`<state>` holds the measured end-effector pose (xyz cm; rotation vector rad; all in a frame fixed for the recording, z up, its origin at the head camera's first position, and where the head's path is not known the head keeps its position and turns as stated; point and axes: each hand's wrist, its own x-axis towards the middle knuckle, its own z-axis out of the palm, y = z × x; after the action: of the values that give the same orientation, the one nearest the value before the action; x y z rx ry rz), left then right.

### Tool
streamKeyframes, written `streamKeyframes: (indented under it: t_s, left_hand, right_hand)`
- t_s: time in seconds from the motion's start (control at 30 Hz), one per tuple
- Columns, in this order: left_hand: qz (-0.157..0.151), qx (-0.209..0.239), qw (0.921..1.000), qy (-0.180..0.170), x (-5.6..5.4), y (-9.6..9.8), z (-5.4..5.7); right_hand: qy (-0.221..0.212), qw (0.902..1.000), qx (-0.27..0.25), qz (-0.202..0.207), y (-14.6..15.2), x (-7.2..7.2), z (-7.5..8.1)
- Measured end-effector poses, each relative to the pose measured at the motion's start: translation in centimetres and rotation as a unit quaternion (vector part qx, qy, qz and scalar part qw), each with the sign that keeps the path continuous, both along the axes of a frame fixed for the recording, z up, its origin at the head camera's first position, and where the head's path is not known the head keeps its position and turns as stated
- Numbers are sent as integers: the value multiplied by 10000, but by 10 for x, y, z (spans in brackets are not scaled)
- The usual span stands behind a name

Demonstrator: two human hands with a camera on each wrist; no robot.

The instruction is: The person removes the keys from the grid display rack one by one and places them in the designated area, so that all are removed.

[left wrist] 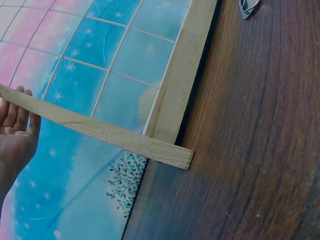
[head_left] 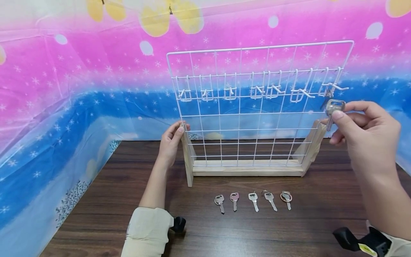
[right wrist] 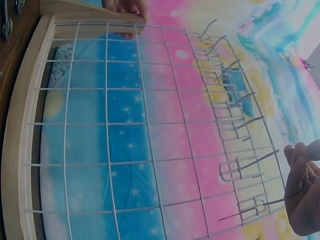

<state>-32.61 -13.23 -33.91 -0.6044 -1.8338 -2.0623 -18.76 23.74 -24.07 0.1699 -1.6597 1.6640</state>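
Observation:
My right hand [head_left: 372, 132] pinches a silver key [head_left: 334, 105] by its head between thumb and forefinger, blade pointing down. The key is just in front of the rightmost white hook [head_left: 334, 86] on a wire grid rack [head_left: 238, 129]. Behind it, a darker key [head_left: 326, 100] hangs from that hook. In the right wrist view the right hand [right wrist: 302, 192] is close to the hook tips, its key mostly hidden. My left hand [head_left: 171, 141] holds the top of the rack's left wooden upright [head_left: 187, 157]; in the left wrist view its fingers [left wrist: 21, 117] pass behind the wood.
Several keys [head_left: 253, 202] lie in a row on the dark wood table [head_left: 205, 235] before the rack, some with rings. More white hooks [head_left: 229, 92] line the grid to the left. A patterned pink and blue cloth [head_left: 96, 67] hangs behind.

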Motion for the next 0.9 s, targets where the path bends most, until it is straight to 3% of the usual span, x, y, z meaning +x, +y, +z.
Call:
streamKeyframes:
  t_s: [0.07, 0.17, 0.4, 0.53, 0.73, 0.83, 0.9]
  left_hand:
    - [-1, -5, 10000, -6, 0, 0, 0]
    - [-9, 14, 10000, -5, -1, 0, 0]
    - [-32, 69, 10000, 1, -1, -1, 0]
    - [-59, 63, 10000, 17, -2, 0, -1]
    - [-63, 36, 10000, -32, -3, 0, -2]
    - [-34, 13, 10000, -48, -3, 0, -2]
    - [-35, 15, 10000, -56, -3, -1, -2]
  right_hand:
    - [233, 9977, -480, 417, 3, 1, -1]
    - [326, 9951, -649, 674, 8, 4, -3]
    - [263, 9971, -523, 487, 18, 11, -12]
    - [417, 9931, -707, 835, 25, 12, -19]
    - [107, 9929, -568, 1044, 31, 15, -32]
    - [-253, 9925, -332, 1147, 33, 17, -39]
    - [-597, 9933, -7, 993, 34, 19, -45]
